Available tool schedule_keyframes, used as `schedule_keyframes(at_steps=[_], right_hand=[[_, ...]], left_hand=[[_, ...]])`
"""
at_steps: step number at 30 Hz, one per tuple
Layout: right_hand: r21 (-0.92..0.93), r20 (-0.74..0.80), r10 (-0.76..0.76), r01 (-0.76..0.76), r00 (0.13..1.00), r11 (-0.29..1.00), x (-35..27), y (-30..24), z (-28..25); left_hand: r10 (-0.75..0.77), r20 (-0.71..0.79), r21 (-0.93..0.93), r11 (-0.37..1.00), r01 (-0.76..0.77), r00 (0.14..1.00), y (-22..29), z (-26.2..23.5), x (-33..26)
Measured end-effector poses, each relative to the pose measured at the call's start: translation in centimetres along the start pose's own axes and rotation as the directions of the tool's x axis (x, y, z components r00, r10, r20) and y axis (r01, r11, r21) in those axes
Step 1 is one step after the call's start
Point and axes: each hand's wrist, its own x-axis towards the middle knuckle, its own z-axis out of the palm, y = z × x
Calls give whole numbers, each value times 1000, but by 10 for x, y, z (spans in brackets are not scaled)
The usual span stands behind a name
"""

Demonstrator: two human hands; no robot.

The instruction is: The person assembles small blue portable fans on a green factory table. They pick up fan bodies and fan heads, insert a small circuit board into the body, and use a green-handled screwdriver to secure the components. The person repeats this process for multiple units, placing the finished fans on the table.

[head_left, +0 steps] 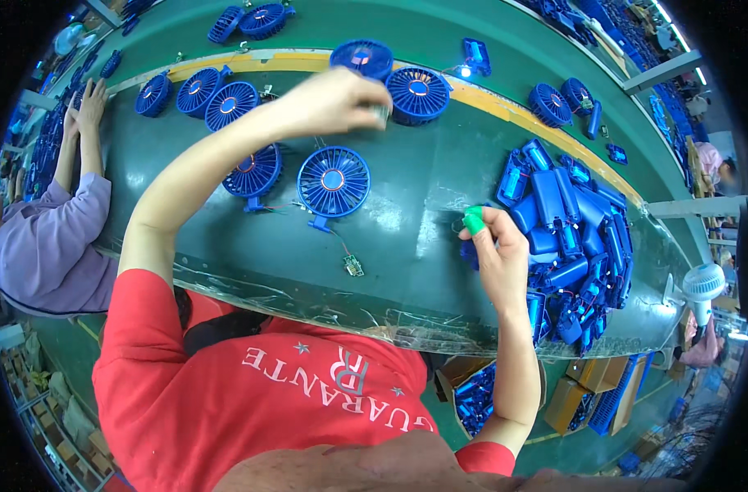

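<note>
My left hand (341,102), blurred by motion, reaches over the far part of the bench with its fingers curled. Something small may be at its fingertips, too smeared to name. Just beyond it are two blue fan heads (419,94). My right hand (503,250) is pinched together beside the pile, green covering on its fingertips. A tiny dark thing at the pinch is too small to make out. Between my arms lies a blue round fan head (333,182), its wires running to a small green circuit board (353,265). Another fan head (252,170) lies to its left.
Blue plastic handle shells (566,205) are heaped at the right of the green bench (423,271). More fan heads (200,90) line the yellow strip. Another person's hands (85,111) work at the left. Cardboard boxes (570,406) stand below; a white fan (702,283) is at the right.
</note>
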Motion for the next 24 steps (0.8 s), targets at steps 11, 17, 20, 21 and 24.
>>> schedule_keyframes(at_steps=[11, 17, 20, 21, 24], right_hand=[[217, -29, -70, 74, 997, 973, -18, -3, -6], [78, -141, -166, 178, 976, 981, -13, 10, -5], [181, -72, -103, 115, 992, 977, -5, 3, 0], [239, -37, -65, 72, 997, 968, -4, -1, 1], [285, 19, -105, 95, 994, 954, -5, -11, 5]], left_hand=[[-216, -230, -425, 900, 102, 949, 1, 39, 81], [-37, 134, -806, 578, 131, 990, 59, 39, 31], [-65, 250, -862, 439, 253, 966, 83, 36, 8], [-89, 285, -864, 407, 296, 954, 89, 38, 2], [-44, 289, -901, 324, 287, 956, 100, 44, -9]])
